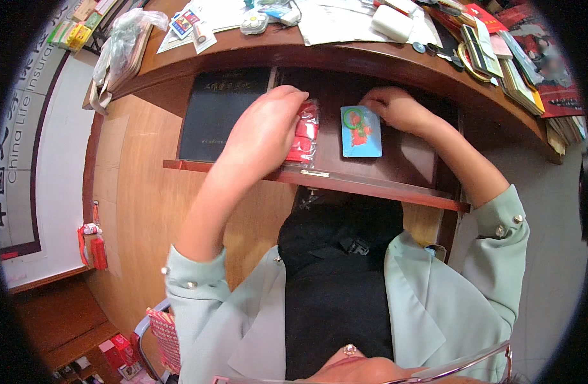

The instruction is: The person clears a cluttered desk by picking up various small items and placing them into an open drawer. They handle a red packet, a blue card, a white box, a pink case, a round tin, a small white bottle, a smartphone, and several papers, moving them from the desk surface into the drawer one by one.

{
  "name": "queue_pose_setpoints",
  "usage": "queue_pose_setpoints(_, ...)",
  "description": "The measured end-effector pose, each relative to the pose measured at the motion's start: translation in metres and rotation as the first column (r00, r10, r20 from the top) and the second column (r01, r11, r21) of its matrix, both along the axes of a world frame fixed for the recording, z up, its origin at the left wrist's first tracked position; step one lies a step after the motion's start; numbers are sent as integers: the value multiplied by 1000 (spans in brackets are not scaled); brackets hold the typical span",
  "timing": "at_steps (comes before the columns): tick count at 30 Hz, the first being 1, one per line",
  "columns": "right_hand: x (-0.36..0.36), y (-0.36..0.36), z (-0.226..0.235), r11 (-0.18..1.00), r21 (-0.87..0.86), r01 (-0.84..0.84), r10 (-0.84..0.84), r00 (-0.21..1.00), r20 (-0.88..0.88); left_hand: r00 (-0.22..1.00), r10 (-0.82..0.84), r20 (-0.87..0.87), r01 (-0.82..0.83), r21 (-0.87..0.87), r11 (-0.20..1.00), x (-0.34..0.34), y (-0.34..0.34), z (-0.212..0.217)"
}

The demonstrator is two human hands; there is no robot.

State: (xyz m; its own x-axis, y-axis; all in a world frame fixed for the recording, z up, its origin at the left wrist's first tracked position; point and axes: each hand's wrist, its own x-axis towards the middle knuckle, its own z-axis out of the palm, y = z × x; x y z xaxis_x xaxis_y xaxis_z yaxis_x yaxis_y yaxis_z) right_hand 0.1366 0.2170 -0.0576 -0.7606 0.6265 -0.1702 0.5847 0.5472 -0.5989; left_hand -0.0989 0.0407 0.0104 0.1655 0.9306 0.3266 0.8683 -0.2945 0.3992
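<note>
Left hand (265, 131) arched over left side of red packet in clear wrap (307, 136); fingertips hidden, cannot tell grip. Right hand (399, 111) angled inward, fingers bent at top right corner of blue card (360, 142); cannot tell if pinching. Both things within pulled-out drawer (383, 191), bare base between them; dark book (225, 115) left. Cluttered desk (243, 56) beyond, wood floor (140, 166) below.

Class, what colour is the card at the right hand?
The card is mainly blue, best seen in the head view.
</note>
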Motion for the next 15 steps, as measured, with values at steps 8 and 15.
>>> queue_pose_setpoints(8,-3,-12,-14,987,-158,7,-21,996,-87,865,-349,-360,-8,-706,708,-3,89,3)
queue_pose_setpoints(15,-1,-13,-11,978,-209,26,-42,996,-73,774,-483,-409,-111,-839,532,-4,126,-14)
